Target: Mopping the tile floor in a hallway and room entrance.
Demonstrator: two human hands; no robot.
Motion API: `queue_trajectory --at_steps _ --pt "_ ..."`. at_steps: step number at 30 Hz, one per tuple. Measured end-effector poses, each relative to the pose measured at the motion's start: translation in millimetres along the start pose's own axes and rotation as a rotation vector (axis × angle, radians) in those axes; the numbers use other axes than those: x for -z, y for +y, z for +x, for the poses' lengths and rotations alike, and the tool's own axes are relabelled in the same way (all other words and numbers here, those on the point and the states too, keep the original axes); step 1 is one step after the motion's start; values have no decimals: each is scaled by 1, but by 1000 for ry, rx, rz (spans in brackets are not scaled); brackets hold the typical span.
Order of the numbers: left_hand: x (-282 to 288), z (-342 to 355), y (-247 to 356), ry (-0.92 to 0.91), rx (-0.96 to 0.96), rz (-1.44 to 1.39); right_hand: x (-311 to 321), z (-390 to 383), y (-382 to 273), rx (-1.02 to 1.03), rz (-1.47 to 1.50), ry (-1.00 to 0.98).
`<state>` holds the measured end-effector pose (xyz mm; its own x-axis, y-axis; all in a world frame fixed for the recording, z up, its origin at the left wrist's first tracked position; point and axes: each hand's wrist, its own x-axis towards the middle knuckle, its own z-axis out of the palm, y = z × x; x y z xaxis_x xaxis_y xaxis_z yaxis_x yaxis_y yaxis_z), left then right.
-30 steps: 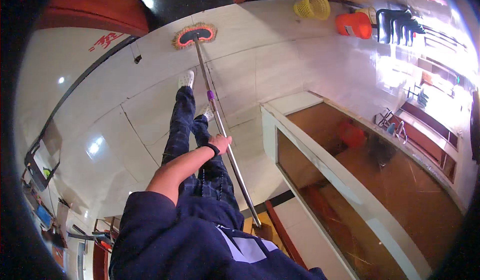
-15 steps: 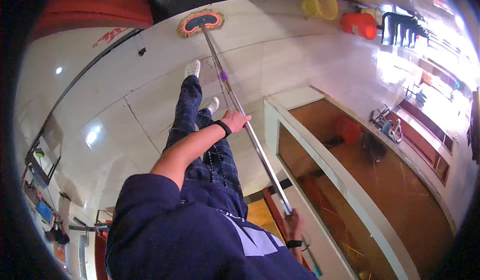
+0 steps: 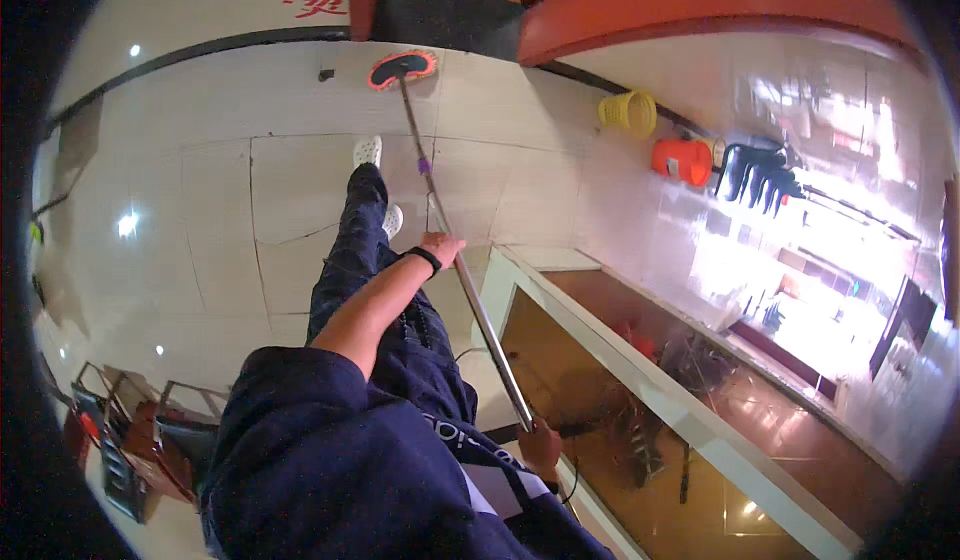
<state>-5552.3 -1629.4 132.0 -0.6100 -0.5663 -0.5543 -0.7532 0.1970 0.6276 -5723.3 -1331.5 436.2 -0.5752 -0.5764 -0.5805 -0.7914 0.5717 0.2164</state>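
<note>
A long-handled mop runs from my body to the floor ahead, its metal pole (image 3: 478, 312) slanting across the view. Its flat mop head (image 3: 402, 69), dark with an orange-red rim, rests on the pale tiles just short of a dark threshold. My left hand (image 3: 442, 248) is closed round the pole near its middle, with a black band on the wrist. Close to my right hip, my right hand (image 3: 540, 445) grips the pole's upper end, partly in shadow. A purple ring (image 3: 424, 166) sits on the pole beyond my left hand.
A glass-topped counter with a white frame (image 3: 680, 405) stands close on my right. Along the right wall are a yellow basket (image 3: 628, 114), a red-orange bucket (image 3: 682, 162) and stacked black stools (image 3: 757, 175). Chairs (image 3: 165, 435) stand at the lower left.
My view has turned, so the doorway and right-hand wall appear shifted. The mop head now lies nearer the dark threshold, with less fringe showing. Both hands keep their hold on the pole.
</note>
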Motion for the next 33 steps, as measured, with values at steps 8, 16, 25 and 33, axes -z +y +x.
queue_trajectory --at_steps 8,16,25,33 --pt "-19 -109 -105 -202 218 155 -4 -4 -44 256 40 -109" --pt "-35 -227 -169 -173 345 -20 -24 -31 -106 451 -229 -417" --pt "-29 -336 -249 126 500 -181 -72 -83 -164 715 -248 -337" --pt "-65 -434 -342 445 444 -582 -56 -101 -308 986 -379 -371"
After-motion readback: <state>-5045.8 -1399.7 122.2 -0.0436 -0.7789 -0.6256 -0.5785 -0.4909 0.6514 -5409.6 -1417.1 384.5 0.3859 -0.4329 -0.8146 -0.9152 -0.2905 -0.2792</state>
